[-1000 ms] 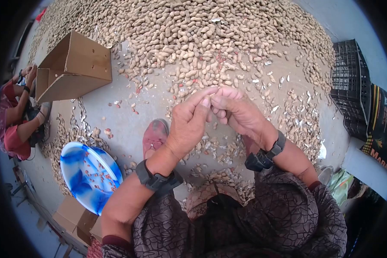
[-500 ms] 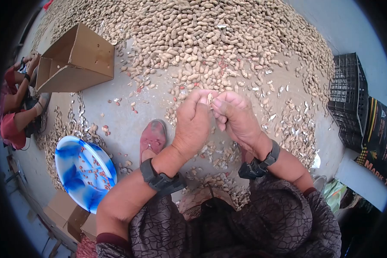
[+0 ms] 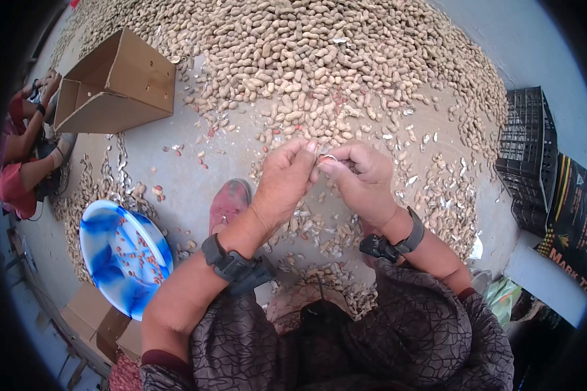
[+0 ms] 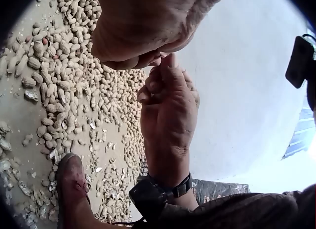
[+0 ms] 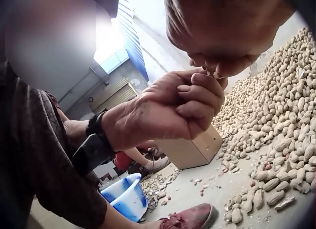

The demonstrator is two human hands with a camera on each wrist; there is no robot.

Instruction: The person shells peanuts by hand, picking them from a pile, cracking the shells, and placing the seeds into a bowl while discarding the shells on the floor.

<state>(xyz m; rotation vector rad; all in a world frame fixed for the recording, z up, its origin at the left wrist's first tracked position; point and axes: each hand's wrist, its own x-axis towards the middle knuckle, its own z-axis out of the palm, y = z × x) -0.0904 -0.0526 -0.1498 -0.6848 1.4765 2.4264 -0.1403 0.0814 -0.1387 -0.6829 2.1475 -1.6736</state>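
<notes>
Between my fingertips is a peanut (image 3: 327, 158), its pale shell parted and a reddish kernel showing. My left hand (image 3: 284, 181) pinches it from the left with thumb and forefinger. From the other side my right hand (image 3: 366, 181) grips the shell, its thumb bent towards the left fingertips. Both hands are raised over the floor in front of a large peanut heap (image 3: 293, 52). In the left wrist view my right hand (image 4: 170, 108) faces the camera; the right wrist view shows my left hand's (image 5: 170, 108) curled fingers. The hands mostly hide the peanut in both wrist views.
A blue-and-white basin (image 3: 101, 260) with red kernels stands at left, below an open cardboard box (image 3: 140, 81). Another person's arm (image 3: 26, 146) is at far left. Empty shells (image 3: 447, 202) litter the floor. At right is a black crate (image 3: 527, 150).
The hands were close together around the peanut; now its shell is parted and the reddish kernel shows. The right hand has turned, its thumb now lower. The head view has shifted slightly.
</notes>
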